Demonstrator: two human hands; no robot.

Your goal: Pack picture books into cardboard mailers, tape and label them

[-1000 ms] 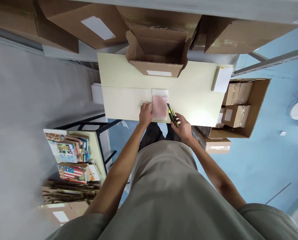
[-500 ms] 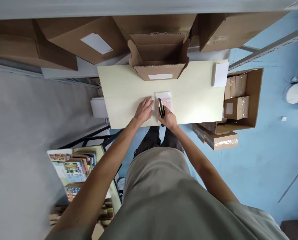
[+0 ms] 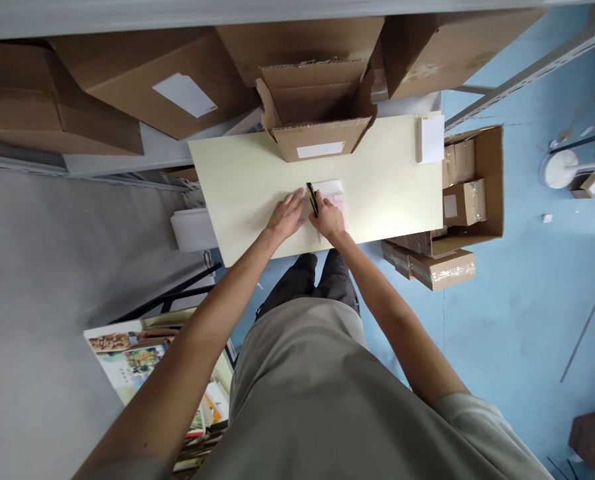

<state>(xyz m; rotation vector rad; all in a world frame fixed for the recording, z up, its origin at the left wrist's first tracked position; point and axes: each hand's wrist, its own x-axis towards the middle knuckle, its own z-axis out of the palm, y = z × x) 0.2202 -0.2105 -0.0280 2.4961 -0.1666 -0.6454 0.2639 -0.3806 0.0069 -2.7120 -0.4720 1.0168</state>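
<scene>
My right hand (image 3: 328, 218) is wrapped round a black and yellow utility knife (image 3: 312, 199), its tip pointing away from me. Beneath that hand lies a small pink and white booklet-like item (image 3: 335, 191), partly covered by my fingers. The knife sits along the item's left edge; whether the blade touches anything I cannot tell. My left hand (image 3: 286, 215) rests flat on the pale yellow tabletop (image 3: 242, 193), fingers stretched out, just left of the knife.
An open cardboard box (image 3: 322, 139) stands at the table's far edge. A small white box (image 3: 431, 139) lies at the far right corner. Larger cartons (image 3: 177, 80) line the shelf behind. Right of the table is a big carton (image 3: 492, 187) holding smaller boxes. A white bin (image 3: 194, 230) stands left.
The knife has moved from over the pink and white item to its left edge, its tip now farther from me. My left hand stays flat. The whole view has shifted slightly.
</scene>
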